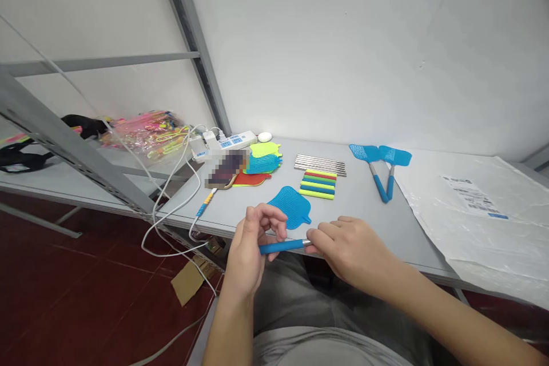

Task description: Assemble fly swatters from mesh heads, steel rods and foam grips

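In front of my body, a blue fly swatter handle (281, 247) lies level with a short bit of metal rod (307, 242) showing at its right end. My left hand (253, 243) supports the handle's left end against the palm, its fingers loosely curled and thumb raised. My right hand (343, 245) is closed around the metal rod, hiding most of it. Just beyond lies a loose blue swatter head (291, 207) on the table. Past it are a row of coloured handles (318, 184) in yellow, red, green and blue, and several metal rods (321, 164).
Two assembled blue swatters (381, 171) lie at right, beside a white plastic bag (484, 217). Coloured swatter heads (262, 161) are stacked by a phone (227, 170) and power strip (235, 140). White cables (148, 240) hang over the table's left edge near a metal post (86, 143).
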`<state>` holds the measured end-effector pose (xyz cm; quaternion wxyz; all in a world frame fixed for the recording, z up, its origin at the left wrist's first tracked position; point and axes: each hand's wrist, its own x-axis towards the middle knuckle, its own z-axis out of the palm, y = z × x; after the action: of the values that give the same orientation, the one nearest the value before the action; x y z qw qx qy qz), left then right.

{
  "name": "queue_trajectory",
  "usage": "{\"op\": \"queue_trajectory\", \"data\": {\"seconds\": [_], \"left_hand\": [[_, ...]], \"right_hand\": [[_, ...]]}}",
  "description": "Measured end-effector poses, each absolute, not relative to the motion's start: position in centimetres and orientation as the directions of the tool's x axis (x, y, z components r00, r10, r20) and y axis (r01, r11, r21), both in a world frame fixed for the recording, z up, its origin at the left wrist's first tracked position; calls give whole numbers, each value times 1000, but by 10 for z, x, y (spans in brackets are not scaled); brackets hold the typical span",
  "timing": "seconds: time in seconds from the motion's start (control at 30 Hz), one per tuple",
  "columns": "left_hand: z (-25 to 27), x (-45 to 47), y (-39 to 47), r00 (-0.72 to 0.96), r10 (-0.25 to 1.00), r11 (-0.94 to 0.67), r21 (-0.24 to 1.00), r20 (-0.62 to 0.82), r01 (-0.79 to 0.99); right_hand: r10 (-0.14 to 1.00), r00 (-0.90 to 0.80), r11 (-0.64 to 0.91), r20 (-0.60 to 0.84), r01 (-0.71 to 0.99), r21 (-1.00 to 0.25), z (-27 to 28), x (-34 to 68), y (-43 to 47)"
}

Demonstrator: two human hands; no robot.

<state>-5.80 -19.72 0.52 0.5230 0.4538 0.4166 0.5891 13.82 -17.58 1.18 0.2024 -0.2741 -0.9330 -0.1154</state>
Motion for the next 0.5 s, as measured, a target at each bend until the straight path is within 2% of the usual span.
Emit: {"op": "queue_trajectory", "data": {"seconds": [0.13, 0.27, 0.33, 0.4, 0.5], "left_hand": [[7, -65, -195, -27, 997, -78, 997, 79, 20], [5, -79, -204, 53, 995, -101, 934, 88, 344], [1, -89, -209, 70, 994, -103, 910, 81, 402], [-5, -98, -211, -20, 995, -80, 913, 96, 399], [-16, -108, -209, -233, 960, -75, 947, 152, 311]], "right_hand": [[423, -787, 842, 449, 524, 125, 9, 135, -158], [415, -761, 830, 499, 541, 135, 15, 118, -145], [468, -663, 799, 584, 600, 42, 16, 107, -144], [563, -524, 744, 639, 658, -115, 11, 96, -147], [680, -452, 678, 577, 687, -262, -9, 85, -154]]}}
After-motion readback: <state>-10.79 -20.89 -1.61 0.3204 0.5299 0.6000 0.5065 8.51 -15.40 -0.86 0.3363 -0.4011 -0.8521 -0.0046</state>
